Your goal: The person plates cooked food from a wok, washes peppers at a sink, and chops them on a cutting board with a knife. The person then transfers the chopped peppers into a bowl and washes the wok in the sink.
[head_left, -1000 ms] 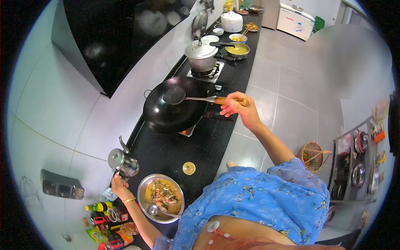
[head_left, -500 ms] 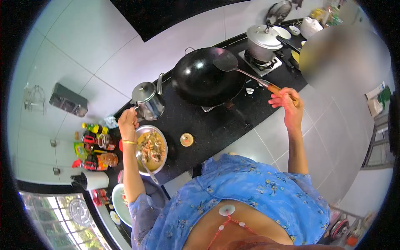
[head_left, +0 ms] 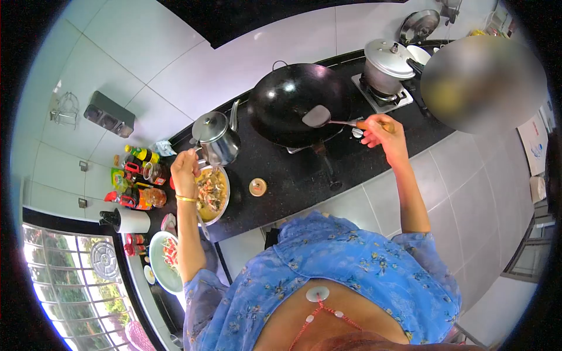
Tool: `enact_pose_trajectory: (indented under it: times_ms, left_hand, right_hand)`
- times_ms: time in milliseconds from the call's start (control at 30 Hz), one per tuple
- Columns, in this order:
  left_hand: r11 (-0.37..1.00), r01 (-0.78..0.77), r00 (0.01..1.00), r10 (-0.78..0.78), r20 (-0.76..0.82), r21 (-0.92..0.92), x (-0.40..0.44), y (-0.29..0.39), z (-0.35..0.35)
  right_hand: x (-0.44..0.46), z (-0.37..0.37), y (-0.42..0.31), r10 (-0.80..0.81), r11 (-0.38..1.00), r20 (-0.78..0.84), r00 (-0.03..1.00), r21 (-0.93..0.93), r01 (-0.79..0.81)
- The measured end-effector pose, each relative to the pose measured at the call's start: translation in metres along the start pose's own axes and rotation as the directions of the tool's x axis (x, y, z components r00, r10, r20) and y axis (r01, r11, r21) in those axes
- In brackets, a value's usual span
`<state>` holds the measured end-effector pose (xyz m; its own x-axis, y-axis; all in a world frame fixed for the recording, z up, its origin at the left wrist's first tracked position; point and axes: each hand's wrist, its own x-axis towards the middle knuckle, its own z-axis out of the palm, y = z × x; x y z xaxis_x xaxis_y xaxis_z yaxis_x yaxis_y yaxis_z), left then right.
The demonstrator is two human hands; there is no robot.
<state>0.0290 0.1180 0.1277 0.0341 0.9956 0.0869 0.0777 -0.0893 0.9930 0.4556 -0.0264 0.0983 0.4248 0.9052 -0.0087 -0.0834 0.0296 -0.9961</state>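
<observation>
My right hand (head_left: 383, 137) is closed round the wooden handle of a wok spatula (head_left: 317, 116). Its metal blade is over the near right part of a large black wok (head_left: 287, 96), whose inside looks dark and shiny. At the left, my left hand (head_left: 185, 169) is closed at the handle side of a steel kettle (head_left: 219, 143); the fingers partly hide the handle. The kettle's spout points toward the wok. Just below that hand, partly behind my forearm, is a metal bowl (head_left: 228, 202) of chopped food in yellowish liquid, with a spoon handle sticking out.
A pressure cooker (head_left: 387, 67) stands on the right burner. A small round tin (head_left: 257, 187) sits on the black counter (head_left: 287, 202). Bottles and jars (head_left: 143, 169), a white knife holder (head_left: 133, 221) and a pale green bowl (head_left: 157, 254) line the left. A blurred patch covers the upper right.
My right hand has brought the spatula down and left, its blade now lower over the wok. The view has shifted slightly; my left hand stays by the kettle handle.
</observation>
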Motion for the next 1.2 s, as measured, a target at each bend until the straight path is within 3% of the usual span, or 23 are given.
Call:
enact_pose_trajectory:
  times_ms: [167, 367, 600, 733, 1000, 1200]
  left_hand:
    - [0.995, -0.026, 0.996, 0.017, -0.087, -0.101, -0.035, -0.002, -0.003]
    - [0.983, -0.027, 0.956, -0.027, -0.293, -0.181, -0.078, -0.008, -0.009]
    - [0.972, -0.078, 0.894, -0.031, -0.447, -0.223, -0.124, -0.016, -0.032]
    - [0.976, -0.130, 0.826, 0.009, -0.564, -0.174, -0.151, -0.022, -0.050]
    - [0.940, -0.239, 0.674, -0.021, -0.739, -0.244, -0.235, -0.030, -0.100]
    - [0.942, -0.308, 0.544, 0.061, -0.837, -0.131, -0.342, -0.034, -0.146]
  right_hand:
    - [0.035, 0.006, 0.010, 0.072, 0.990, 0.062, 0.995, -0.128, -0.064]
    - [0.073, 0.021, 0.056, 0.083, 0.991, 0.083, 0.993, 0.097, -0.091]
    - [0.105, 0.056, 0.081, -0.061, 0.958, 0.134, 0.989, 0.285, 0.021]
    - [0.103, 0.070, 0.056, -0.155, 0.946, 0.184, 0.971, 0.310, 0.092]
    - [0.059, 0.110, -0.024, -0.365, 0.921, 0.388, 0.846, 0.280, 0.269]
    - [-0.028, 0.180, -0.057, -0.370, 0.922, 0.610, 0.701, 0.333, 0.198]
